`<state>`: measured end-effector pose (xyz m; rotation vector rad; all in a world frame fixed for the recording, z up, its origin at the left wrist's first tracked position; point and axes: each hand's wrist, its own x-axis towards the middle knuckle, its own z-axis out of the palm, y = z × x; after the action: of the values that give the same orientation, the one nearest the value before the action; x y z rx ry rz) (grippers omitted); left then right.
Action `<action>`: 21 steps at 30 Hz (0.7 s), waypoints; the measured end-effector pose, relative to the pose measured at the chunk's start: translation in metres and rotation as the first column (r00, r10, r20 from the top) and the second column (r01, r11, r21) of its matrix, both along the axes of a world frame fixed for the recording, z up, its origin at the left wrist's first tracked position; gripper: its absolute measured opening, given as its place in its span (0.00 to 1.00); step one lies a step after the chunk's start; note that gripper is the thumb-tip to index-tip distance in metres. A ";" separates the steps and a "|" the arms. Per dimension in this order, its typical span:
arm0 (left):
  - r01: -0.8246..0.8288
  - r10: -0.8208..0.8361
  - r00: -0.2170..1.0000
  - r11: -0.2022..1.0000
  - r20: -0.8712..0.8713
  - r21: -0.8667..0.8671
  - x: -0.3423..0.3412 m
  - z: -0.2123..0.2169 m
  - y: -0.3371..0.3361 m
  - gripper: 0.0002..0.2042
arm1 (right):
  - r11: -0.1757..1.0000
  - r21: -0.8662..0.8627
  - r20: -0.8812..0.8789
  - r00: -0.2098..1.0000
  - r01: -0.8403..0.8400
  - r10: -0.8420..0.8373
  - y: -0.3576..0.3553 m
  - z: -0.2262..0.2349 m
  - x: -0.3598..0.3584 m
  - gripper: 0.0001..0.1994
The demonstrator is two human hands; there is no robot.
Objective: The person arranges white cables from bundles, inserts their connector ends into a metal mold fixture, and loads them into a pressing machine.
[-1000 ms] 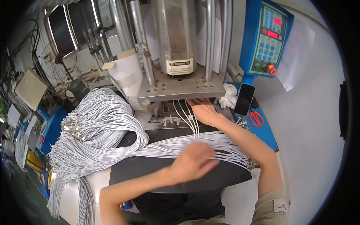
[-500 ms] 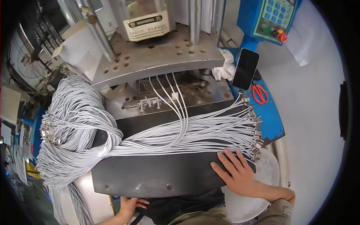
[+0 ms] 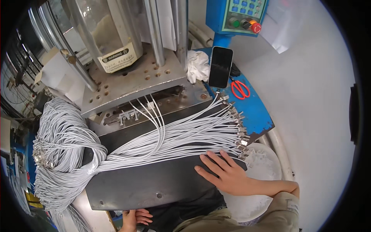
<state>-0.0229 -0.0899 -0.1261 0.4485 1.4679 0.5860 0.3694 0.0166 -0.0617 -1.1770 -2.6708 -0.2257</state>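
Note:
My right hand lies on the right end of a black board, fingers spread, with the fingertips close to a fan of white cables. Small metal connectors tip the cables at their right ends. Below the board's front edge is my left hand, its thumb near that edge and its fingers loosely stretched, with no object visible in it. Three cables run from the bundle up under the steel plate of a press. A large coil of the same cables sits at the left.
A phone leans upright on the blue table, with red-handled scissors beside it. Behind stands a control box with buttons. Crumpled white cloth or paper lies near the press. A whitish round surface shows below the board's right end.
The whole view has swung, so the press, cables and board appear farther left. My right hand stays spread on the board, and my left hand stays by its front edge.

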 end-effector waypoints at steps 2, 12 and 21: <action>-0.006 0.006 1.000 1.000 0.002 0.014 0.001 0.004 -0.001 0.33 | 1.000 -0.002 0.016 1.000 -0.003 0.003 0.000 0.002 0.001 0.32; 0.411 -0.452 0.882 0.876 0.131 0.252 0.019 0.006 -0.010 0.21 | 0.840 -0.464 -0.312 0.940 -0.280 0.141 0.016 0.067 -0.013 0.42; 0.708 -0.325 0.555 -0.299 -0.766 0.640 0.104 0.094 0.106 0.42 | 0.008 -0.734 -0.524 0.558 -0.679 -0.644 0.164 0.063 -0.110 0.27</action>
<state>0.0807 0.0160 -0.0326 2.4165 0.5589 0.6776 0.2597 0.1809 0.0010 -0.8621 -1.3771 2.1975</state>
